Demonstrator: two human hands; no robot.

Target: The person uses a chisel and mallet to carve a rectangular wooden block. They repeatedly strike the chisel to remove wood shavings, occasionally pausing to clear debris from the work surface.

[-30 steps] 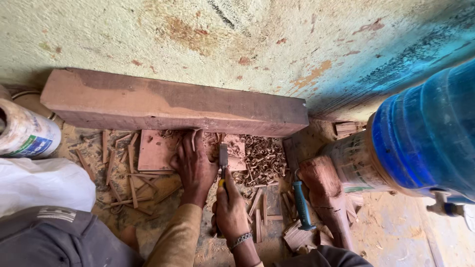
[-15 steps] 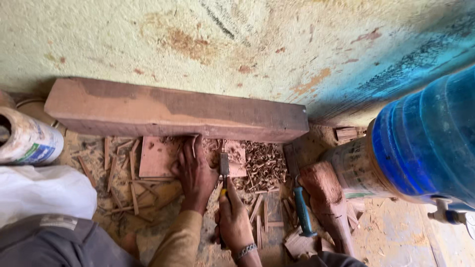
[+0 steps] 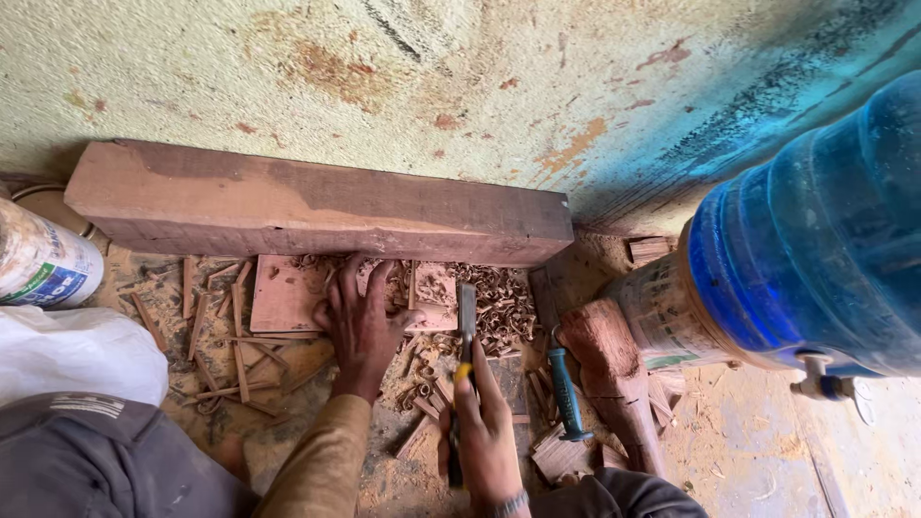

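Observation:
My left hand lies flat, fingers spread, pressing a flat reddish wooden board down on the floor. My right hand grips a chisel with a yellow band on its handle; the steel blade points away from me toward the right part of the board, beside my left fingers. Curled wood shavings are heaped around the blade tip. A thick reddish wooden beam lies just beyond the board along the wall.
A blue-handled tool and a wooden mallet lie to the right. A large blue water jug stands at far right, a paint can at far left. Wood offcuts litter the floor. White cloth covers my left knee.
The view has shifted slightly. My right hand with the chisel has drawn back a little toward me; my left hand stays pressed on the board.

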